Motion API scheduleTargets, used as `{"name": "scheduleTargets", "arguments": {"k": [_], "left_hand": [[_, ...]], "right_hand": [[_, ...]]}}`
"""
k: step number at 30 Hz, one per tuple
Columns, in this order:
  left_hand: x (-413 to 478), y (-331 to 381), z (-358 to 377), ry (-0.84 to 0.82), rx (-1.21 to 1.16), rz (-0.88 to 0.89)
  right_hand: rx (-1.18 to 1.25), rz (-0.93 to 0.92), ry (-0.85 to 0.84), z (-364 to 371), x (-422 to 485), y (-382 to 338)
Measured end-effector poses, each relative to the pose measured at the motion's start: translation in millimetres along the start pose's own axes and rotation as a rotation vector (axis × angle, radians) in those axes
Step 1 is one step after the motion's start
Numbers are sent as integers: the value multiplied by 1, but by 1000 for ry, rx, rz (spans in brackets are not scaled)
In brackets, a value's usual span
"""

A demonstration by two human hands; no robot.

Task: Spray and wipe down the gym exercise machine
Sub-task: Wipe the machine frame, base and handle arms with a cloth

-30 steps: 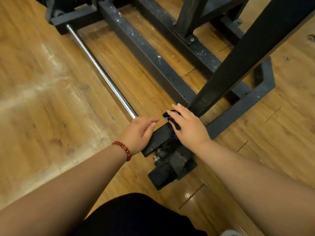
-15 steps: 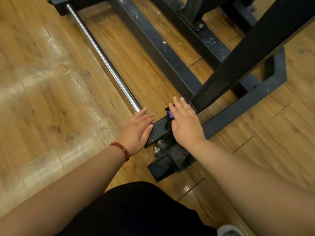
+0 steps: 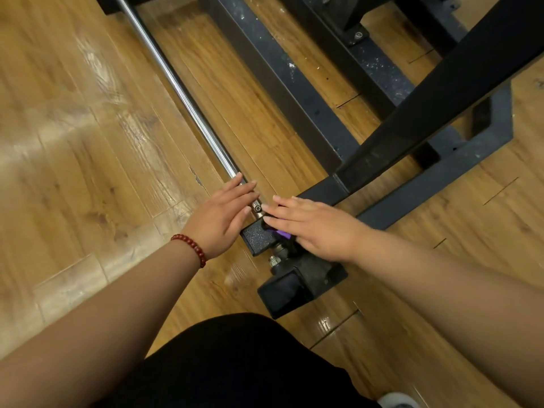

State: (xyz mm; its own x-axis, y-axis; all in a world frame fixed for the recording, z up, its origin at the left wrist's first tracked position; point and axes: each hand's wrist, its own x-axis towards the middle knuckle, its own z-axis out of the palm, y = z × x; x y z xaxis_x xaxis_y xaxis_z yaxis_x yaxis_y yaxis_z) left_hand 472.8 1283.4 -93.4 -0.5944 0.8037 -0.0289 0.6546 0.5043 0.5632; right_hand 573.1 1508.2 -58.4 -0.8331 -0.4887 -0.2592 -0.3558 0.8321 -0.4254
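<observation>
Glossy plank floor (image 3: 88,128) carries one black machine frame (image 3: 282,83) and one chrome bar (image 3: 182,95). My left hand (image 3: 220,219) rests flat at the bar's end; my right hand (image 3: 318,228), fingers straight, presses one purple cloth (image 3: 283,234) onto the frame.

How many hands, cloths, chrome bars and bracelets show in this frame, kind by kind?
2 hands: left hand, right hand
1 purple cloth, under the right hand
1 chrome bar
1 red bead bracelet, on the left wrist
Total: 5
</observation>
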Motion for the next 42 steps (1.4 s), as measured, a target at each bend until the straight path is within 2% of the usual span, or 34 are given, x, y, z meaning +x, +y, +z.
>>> {"name": "scheduleTargets", "arguments": {"k": [3,7,8,10,13,15,17,19,23,26,29,32,34,36,39,41,42], "left_hand": [[1,-3,-2,-4,-11,10],[1,-2,0,9,-85,-35],[0,-1,0,18,-104,-41],[1,-1,0,20,-116,-35],[2,-4,-4,30,-26,24],[6,-8,-9,53,35,11],[10,-15,-14,56,46,-60],[12,-21,-17,56,40,-79],[13,-27,-16,51,-9,-58],[12,-28,-14,66,15,-30],[13,-28,-13,69,39,-27],[14,-26,-11,85,49,-53],[14,-24,-9,104,46,-56],[14,-24,-7,118,40,-49],[15,-23,-6,139,38,-45],[14,-24,-7,140,41,-42],[14,-24,-7,135,37,-44]], "right_hand": [[-68,-1,8,-10,-9,30],[35,305,101,0,2,3],[78,281,73,4,7,-9],[91,113,-37,5,14,-21],[-50,-58,-147,-11,14,-7],[-121,-10,-95,-20,15,9],[-83,143,16,-21,17,8],[-45,181,39,-11,23,-9],[-5,-126,-132,-2,36,-24],[-140,-225,-186,-17,37,-7],[-150,-79,-147,-25,23,12],[-7,156,47,-16,12,15],[50,210,115,-7,16,9],[56,149,56,-4,22,3],[-34,-101,-106,-8,27,-2],[-154,-260,-119,-8,25,3],[-207,-280,-104,-9,24,9]]}}
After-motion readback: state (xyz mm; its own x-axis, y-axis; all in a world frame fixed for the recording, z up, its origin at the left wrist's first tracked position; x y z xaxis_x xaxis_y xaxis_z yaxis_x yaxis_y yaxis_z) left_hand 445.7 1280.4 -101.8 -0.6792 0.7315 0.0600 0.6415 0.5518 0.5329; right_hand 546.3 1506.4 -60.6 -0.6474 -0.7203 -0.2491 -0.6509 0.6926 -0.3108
